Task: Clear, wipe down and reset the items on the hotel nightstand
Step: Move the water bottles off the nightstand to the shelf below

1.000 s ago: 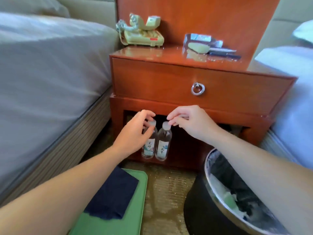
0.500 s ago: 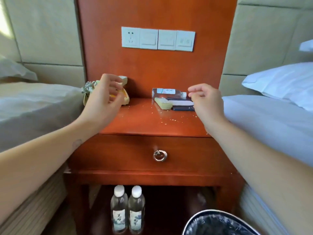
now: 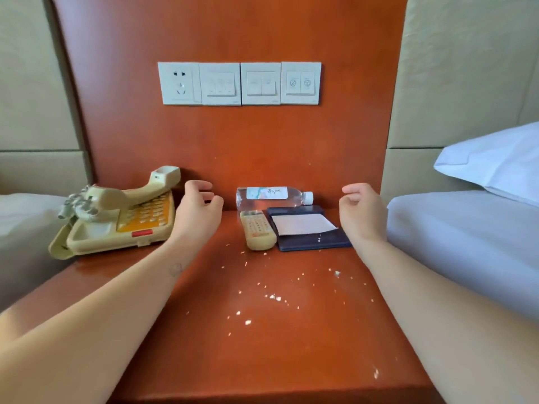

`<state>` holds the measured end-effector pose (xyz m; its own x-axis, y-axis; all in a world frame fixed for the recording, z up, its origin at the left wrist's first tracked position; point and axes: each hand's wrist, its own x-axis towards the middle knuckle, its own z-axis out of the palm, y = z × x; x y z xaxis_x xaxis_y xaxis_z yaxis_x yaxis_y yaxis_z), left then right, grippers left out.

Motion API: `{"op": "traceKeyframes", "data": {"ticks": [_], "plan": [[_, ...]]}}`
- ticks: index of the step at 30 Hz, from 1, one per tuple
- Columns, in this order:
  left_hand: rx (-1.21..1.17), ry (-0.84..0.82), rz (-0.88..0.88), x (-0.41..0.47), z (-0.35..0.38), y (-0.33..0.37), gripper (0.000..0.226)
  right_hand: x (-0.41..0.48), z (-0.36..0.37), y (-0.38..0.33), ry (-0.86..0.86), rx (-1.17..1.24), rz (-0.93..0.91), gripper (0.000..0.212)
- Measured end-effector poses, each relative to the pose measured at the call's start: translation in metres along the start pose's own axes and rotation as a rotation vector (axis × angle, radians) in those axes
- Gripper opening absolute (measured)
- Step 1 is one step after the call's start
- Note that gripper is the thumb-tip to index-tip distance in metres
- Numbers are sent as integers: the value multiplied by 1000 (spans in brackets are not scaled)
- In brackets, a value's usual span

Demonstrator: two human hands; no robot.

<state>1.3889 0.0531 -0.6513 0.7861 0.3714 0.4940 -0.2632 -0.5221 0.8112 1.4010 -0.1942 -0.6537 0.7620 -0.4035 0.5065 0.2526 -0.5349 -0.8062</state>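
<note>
Clearing step, by the look of it: nightstand (image 3: 262, 360) top has items on it and crumbs (image 3: 272, 297) from centre to 5 o'clock, unwiped. Person's left hand (image 3: 198, 208) hovers at 11 o'clock just beside the phone (image 3: 122, 217), right hand (image 3: 360, 211) at 1 o'clock. Both have fingers loosely curled, apart, holding nothing. Between them at 12: water bottle (image 3: 271, 196) on its side, w/ remote (image 3: 258, 230) & notepad folder (image 3: 309, 228) just in front. Next move prob. calls for lifting these off before any wipe.

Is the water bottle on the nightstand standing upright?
No, the water bottle lies on its side behind the remote, cap pointing right.
</note>
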Motion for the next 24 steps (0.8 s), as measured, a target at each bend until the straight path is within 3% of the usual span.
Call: {"op": "traceKeyframes", "data": {"ticks": [4, 6, 9, 11, 14, 16, 20, 24], "plan": [[140, 27, 3, 33, 27, -15, 26, 32, 24, 17, -252, -17, 13, 34], [274, 7, 43, 43, 41, -19, 24, 47, 32, 21, -285, 6, 43, 36], [422, -22, 54, 52, 60, -22, 32, 60, 42, 24, -339, -20, 72, 37], [421, -65, -38, 60, 68, -26, 43, 68, 52, 24, -411, -98, 91, 39], [370, -162, -182, 73, 73, -34, 56, 77, 69, 26, -529, -248, 117, 66], [357, -249, -189, 74, 74, -34, 60, 83, 76, 31, -584, -293, 126, 73], [252, -283, -188, 71, 72, -33, 73, 91, 80, 39, -635, -219, 144, 70], [62, -169, -144, 69, 65, -33, 43, 79, 60, 28, -646, 46, 145, 29]]}}
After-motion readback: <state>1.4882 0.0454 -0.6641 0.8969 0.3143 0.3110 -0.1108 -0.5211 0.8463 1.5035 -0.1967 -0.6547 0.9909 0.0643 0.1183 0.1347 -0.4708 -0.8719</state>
